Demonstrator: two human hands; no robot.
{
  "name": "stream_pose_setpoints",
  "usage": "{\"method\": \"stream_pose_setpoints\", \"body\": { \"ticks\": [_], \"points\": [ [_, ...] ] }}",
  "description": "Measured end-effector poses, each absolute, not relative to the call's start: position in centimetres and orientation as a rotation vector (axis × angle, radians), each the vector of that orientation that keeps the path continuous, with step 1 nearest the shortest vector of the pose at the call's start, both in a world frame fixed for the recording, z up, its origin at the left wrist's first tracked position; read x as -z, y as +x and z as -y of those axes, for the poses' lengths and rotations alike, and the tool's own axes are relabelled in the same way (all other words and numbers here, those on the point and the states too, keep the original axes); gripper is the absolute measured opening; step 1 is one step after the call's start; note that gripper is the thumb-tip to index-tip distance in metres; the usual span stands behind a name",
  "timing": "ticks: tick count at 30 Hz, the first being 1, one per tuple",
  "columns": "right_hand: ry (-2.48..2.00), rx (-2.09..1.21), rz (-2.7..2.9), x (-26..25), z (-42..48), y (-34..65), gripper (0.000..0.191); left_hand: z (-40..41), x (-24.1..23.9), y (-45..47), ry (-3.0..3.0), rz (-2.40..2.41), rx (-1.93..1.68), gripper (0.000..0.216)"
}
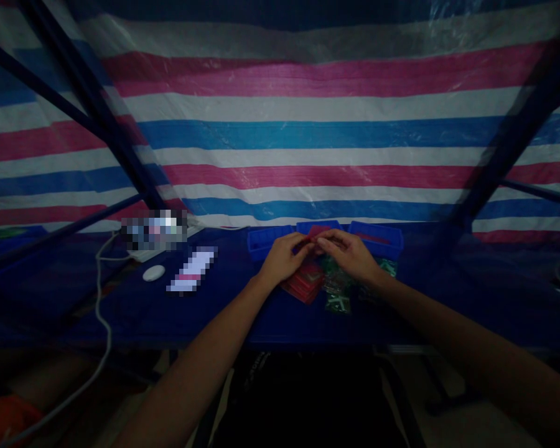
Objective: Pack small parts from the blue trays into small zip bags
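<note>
Both my hands meet over the middle of a dark blue table [135, 311]. My left hand [284, 256] and my right hand [350, 254] have their fingers pinched together on a small red flat piece [316, 234] held between them. Under my left hand lies a stack of red flat pieces [304, 283]. Under my right hand lie small clear bags with green parts [336, 292]. The light is dim, so fine detail is hard to make out.
Three blue plastic bins [266, 241] [318, 225] [378, 238] stand in a row behind my hands. A white oval object [154, 272] and a white cable [103, 323] lie at the left. A striped tarp [308, 124] hangs behind the table. Dark poles cross at both sides.
</note>
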State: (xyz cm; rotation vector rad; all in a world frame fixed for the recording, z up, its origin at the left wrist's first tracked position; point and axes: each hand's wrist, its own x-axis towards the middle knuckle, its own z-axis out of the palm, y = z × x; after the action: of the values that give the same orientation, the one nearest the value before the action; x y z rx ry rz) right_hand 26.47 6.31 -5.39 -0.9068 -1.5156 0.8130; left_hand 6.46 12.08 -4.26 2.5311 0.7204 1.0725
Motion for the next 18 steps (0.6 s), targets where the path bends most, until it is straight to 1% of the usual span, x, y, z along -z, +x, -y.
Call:
{"method": "stream_pose_setpoints", "body": {
  "ticks": [6, 7, 9, 11, 13, 15, 18],
  "points": [
    [-1.018, -0.44, 1.358, 5.8, -7.1, 27.5, 0.038, -12.9, 4.2, 6.2, 2.286, -0.758, -1.223, 0.033],
    [-1.012, -0.447, 1.353, 5.9, -7.2, 27.6, 0.042, -12.8, 4.2, 6.2, 2.251, -0.737, -1.219, 0.033],
    [-0.957, -0.575, 1.375, 6.1, -7.4, 27.6, 0.047, -12.7, 4.3, 6.2, 2.194, -0.679, -1.189, 0.033],
    [-0.887, -0.749, 1.402, 6.3, -7.7, 27.5, 0.044, -12.7, 4.4, 6.3, 2.159, -0.638, -1.134, 0.032],
    [-0.874, -0.844, 1.386, 6.6, -8.0, 27.6, 0.037, -12.9, 4.5, 6.3, 2.165, -0.649, -1.099, 0.03],
    [-0.916, -0.826, 1.332, 6.8, -8.3, 27.8, 0.032, -13.1, 4.6, 6.3, 2.198, -0.701, -1.144, 0.027],
    [-0.992, -0.687, 1.235, 7.0, -8.5, 28.4, 0.03, -13.1, 4.5, 6.2, 2.25, -0.791, -1.305, 0.027]
  ]
}}
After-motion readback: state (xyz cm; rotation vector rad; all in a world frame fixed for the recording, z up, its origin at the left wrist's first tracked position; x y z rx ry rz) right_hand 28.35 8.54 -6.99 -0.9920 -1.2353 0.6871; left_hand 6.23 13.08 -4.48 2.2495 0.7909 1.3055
